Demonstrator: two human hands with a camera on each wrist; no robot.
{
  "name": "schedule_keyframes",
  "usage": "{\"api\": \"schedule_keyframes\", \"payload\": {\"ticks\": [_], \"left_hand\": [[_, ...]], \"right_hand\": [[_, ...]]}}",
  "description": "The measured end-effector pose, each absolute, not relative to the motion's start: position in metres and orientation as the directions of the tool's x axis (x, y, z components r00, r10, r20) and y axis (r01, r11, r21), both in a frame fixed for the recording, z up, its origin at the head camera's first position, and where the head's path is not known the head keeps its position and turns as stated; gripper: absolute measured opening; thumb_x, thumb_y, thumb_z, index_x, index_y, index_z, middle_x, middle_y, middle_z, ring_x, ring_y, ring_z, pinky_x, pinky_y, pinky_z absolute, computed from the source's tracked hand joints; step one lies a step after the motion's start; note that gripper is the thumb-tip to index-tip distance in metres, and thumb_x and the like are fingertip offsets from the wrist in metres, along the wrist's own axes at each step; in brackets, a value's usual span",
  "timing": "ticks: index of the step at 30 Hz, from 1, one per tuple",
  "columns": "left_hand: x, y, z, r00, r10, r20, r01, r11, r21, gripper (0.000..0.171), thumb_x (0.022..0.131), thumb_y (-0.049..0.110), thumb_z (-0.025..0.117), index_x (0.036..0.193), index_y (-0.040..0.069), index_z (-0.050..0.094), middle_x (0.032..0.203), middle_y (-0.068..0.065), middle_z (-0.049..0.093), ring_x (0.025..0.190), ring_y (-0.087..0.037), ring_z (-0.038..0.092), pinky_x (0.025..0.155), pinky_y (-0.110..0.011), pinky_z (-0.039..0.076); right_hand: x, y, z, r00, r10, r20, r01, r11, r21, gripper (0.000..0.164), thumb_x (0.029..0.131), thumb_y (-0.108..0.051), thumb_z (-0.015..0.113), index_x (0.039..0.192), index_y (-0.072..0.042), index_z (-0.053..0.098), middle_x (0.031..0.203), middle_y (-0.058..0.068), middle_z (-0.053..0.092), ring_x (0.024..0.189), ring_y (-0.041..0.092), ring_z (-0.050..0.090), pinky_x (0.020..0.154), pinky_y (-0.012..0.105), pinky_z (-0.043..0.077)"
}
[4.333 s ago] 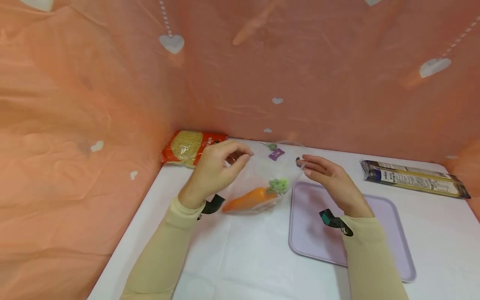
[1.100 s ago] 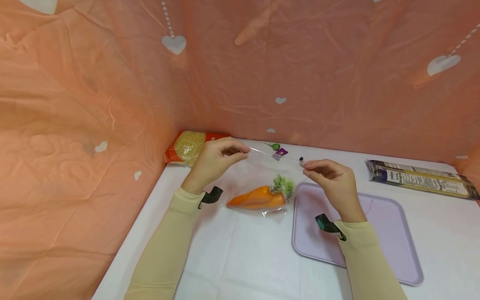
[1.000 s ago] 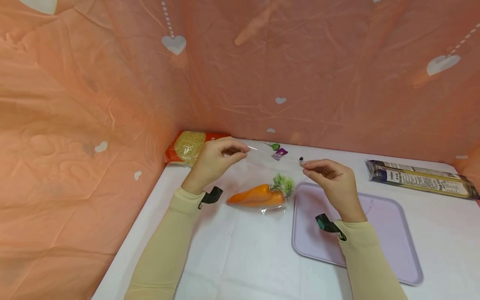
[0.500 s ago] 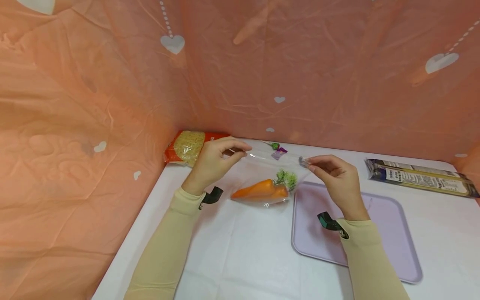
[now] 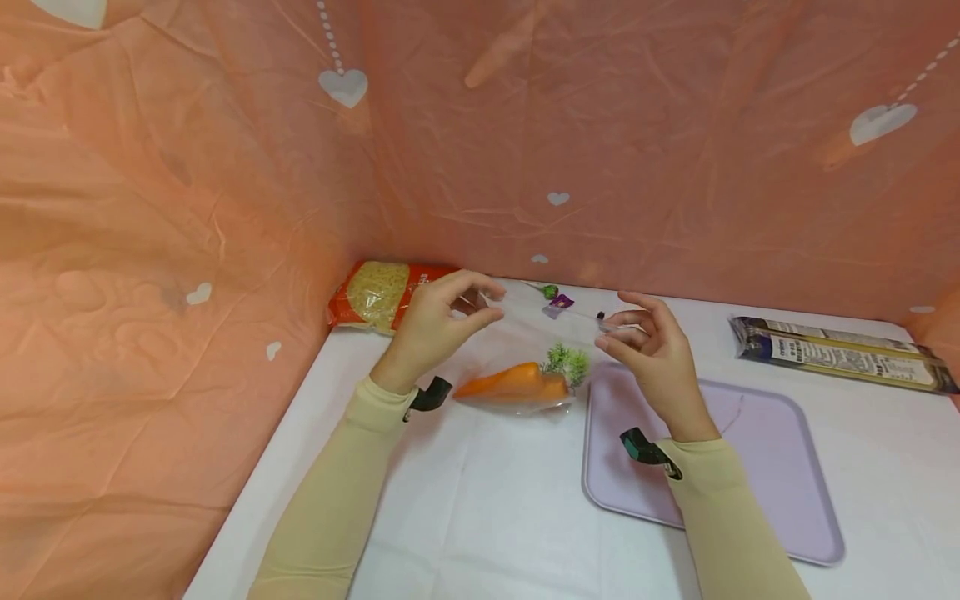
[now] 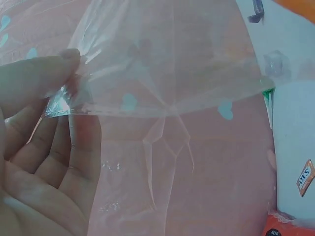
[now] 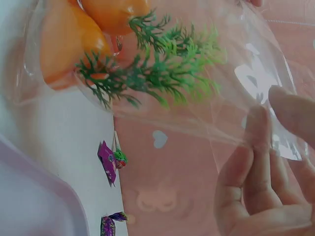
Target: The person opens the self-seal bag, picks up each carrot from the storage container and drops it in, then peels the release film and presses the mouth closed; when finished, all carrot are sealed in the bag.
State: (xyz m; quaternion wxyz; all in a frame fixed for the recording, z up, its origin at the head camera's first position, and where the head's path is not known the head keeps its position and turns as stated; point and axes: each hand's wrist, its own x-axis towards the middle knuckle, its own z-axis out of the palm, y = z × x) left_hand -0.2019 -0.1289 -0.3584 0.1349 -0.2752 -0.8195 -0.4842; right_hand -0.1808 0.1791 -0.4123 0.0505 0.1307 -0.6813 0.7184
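Between both hands hangs a clear plastic bag (image 5: 517, 337) with two orange carrots (image 5: 517, 383) inside, their green leafy tops (image 7: 157, 69) toward the right. At its upper left corner the left hand (image 5: 442, 325) pinches the film between thumb and fingers, as the left wrist view shows. The right hand (image 5: 652, 350) holds the upper right corner, the film passing between thumb and fingertips, with the index finger raised in the head view. Whether the bag's bottom touches the table cannot be told.
A lilac tray (image 5: 780, 500) lies under the right forearm. Behind stand a red pasta packet (image 5: 375, 293), a green lollipop (image 5: 551, 292), a purple-wrapped sweet (image 5: 558, 305) and another small wrapped sweet (image 7: 108, 226). Long spaghetti packs (image 5: 840, 354) lie far right. Orange sheeting (image 5: 637, 167) encloses the table.
Both carrots now show, where one showed earlier. Over the last half second the bag swings slightly left, the right hand shifts left and its fingers spread, and the left fingers part a little.
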Motion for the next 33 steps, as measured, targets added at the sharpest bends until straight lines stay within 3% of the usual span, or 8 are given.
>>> {"api": "schedule_keyframes", "payload": {"ticks": [6, 12, 23, 33], "left_hand": [[-0.203, -0.127, -0.358, -0.827, 0.315, 0.466, 0.56, 0.372, 0.741, 0.043, 0.087, 0.017, 0.081, 0.127, 0.021, 0.066, 0.098, 0.004, 0.071, 0.083, -0.009, 0.067, 0.079, -0.028, 0.058], [-0.202, -0.128, -0.357, -0.852, 0.341, 0.397, 0.513, 0.391, 0.764, 0.055, 0.083, 0.026, 0.085, 0.132, 0.027, 0.062, 0.095, 0.008, 0.071, 0.084, -0.009, 0.066, 0.08, -0.028, 0.058], [-0.205, -0.134, -0.359, -0.855, 0.347, 0.386, 0.512, 0.445, 0.734, 0.04, 0.084, 0.023, 0.084, 0.121, 0.023, 0.071, 0.088, 0.007, 0.075, 0.079, -0.007, 0.067, 0.075, -0.029, 0.059], [-0.206, -0.138, -0.358, -0.901, 0.364, 0.236, 0.402, 0.497, 0.769, 0.039, 0.088, 0.029, 0.079, 0.126, 0.029, 0.068, 0.091, 0.005, 0.072, 0.083, -0.012, 0.069, 0.078, -0.032, 0.06]], "right_hand": [[-0.18, 0.177, -0.41, -0.968, -0.114, 0.222, -0.223, -0.007, -0.975, 0.068, 0.086, -0.005, 0.078, 0.147, -0.017, 0.048, 0.102, 0.001, 0.075, 0.095, 0.014, 0.073, 0.085, 0.023, 0.059], [-0.179, 0.175, -0.408, -0.976, -0.104, 0.191, -0.201, 0.091, -0.975, 0.067, 0.087, -0.013, 0.079, 0.146, -0.022, 0.05, 0.098, 0.0, 0.076, 0.094, 0.013, 0.073, 0.084, 0.023, 0.059], [-0.175, 0.179, -0.404, -0.977, -0.133, 0.167, -0.192, 0.203, -0.96, 0.054, 0.09, -0.022, 0.077, 0.14, -0.025, 0.058, 0.102, 0.002, 0.078, 0.095, 0.015, 0.074, 0.082, 0.027, 0.061], [-0.177, 0.18, -0.409, -0.981, -0.155, 0.114, -0.145, 0.206, -0.968, 0.043, 0.095, -0.023, 0.071, 0.136, -0.016, 0.061, 0.104, 0.0, 0.078, 0.1, 0.012, 0.073, 0.087, 0.024, 0.058]]}}
